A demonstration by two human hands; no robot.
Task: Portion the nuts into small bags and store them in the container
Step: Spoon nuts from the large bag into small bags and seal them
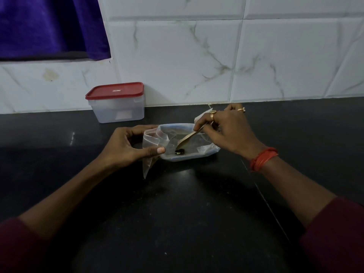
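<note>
left hand (126, 144) pinches the small clear plastic bag (152, 141) open, right hand (224, 133) grips a thin wooden spoon (189, 137) by the few dark nuts (179, 152) in the shallow clear tray (189, 158), they'd spill if that floppy mouth sags

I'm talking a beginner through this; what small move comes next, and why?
Probably slide the spoon under the dark nuts in the tray and lift them toward the small bag: the right hand holds the spoon's tip just beside them, and the left hand holds the bag at the tray's edge.
</note>
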